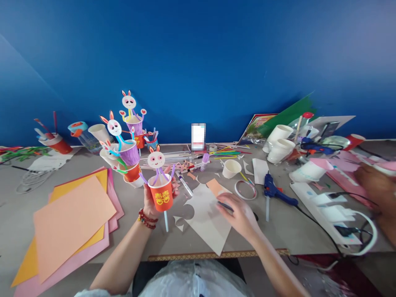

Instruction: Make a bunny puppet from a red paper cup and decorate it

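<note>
My left hand is closed around a red paper cup with gold characters. A white rabbit face with purple pipe-cleaner arms rises out of the cup, and a pale straw sticks out below. Over the cut white card, my right hand has its fingers curled on a slim dark tool; its full shape is hidden. A small orange paper piece lies by those fingertips. More rabbit cups, one purple, stand behind my left hand.
Coloured paper sheets are stacked on the left. To the right are a tape roll, a blue glue gun and a power strip with cords. An empty white cup stands mid-table. Another person's arm reaches in at right.
</note>
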Tool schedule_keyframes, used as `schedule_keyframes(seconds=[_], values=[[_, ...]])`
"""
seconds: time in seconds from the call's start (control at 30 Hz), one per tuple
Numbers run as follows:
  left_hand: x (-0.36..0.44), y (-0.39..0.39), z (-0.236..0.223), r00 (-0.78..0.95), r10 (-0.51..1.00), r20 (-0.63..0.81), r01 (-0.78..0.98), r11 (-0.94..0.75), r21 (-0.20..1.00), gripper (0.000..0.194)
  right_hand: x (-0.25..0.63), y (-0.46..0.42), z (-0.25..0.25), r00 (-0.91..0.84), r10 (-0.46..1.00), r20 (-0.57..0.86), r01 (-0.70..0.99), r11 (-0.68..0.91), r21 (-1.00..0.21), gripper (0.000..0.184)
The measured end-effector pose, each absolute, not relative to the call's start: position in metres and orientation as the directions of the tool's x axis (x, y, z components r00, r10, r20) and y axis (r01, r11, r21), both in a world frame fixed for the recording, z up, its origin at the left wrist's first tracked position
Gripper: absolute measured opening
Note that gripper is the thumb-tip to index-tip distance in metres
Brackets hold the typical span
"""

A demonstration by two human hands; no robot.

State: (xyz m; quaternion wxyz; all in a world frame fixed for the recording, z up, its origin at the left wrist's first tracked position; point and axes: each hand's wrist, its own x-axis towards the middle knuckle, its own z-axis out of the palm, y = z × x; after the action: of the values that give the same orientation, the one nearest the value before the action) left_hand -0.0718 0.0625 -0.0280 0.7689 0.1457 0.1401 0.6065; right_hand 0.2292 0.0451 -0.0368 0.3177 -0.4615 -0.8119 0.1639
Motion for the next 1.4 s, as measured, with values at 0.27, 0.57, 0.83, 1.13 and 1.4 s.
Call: schedule_keyframes(seconds=[0.27, 0.57, 0.83, 1.13, 1.4], values=[[-0.074, 0.064, -0.033, 0.267, 0.963, -0.026, -0.869, 0.252, 0.427, 0.081, 0.239, 0.015, -0.050, -0.453, 0.838, 0.305, 0.782, 0.538, -0.315, 0.024], [-0.070, 0.051, -0.010, 0.307, 0.948, -0.087, -0.792, 0.305, 0.529, 0.055, 0.241, 0.060, -0.044, -0.511, 0.839, 0.186, 0.810, 0.543, -0.220, 0.026], [-0.031, 0.038, -0.039, 0.359, 0.894, -0.269, -0.750, 0.448, 0.487, 0.035, 0.223, 0.084, -0.043, -0.426, 0.904, -0.011, 0.891, 0.418, -0.175, 0.045], [-0.041, 0.031, -0.049, 0.262, 0.928, -0.265, -0.777, 0.365, 0.513, 0.030, 0.207, 0.097, -0.042, -0.469, 0.883, 0.007, 0.862, 0.460, -0.214, 0.039], [-0.040, 0.033, -0.052, 0.250, 0.914, -0.320, -0.778, 0.386, 0.496, 0.037, 0.186, 0.086, -0.049, -0.705, 0.708, 0.048, 0.667, 0.685, -0.293, 0.040]])
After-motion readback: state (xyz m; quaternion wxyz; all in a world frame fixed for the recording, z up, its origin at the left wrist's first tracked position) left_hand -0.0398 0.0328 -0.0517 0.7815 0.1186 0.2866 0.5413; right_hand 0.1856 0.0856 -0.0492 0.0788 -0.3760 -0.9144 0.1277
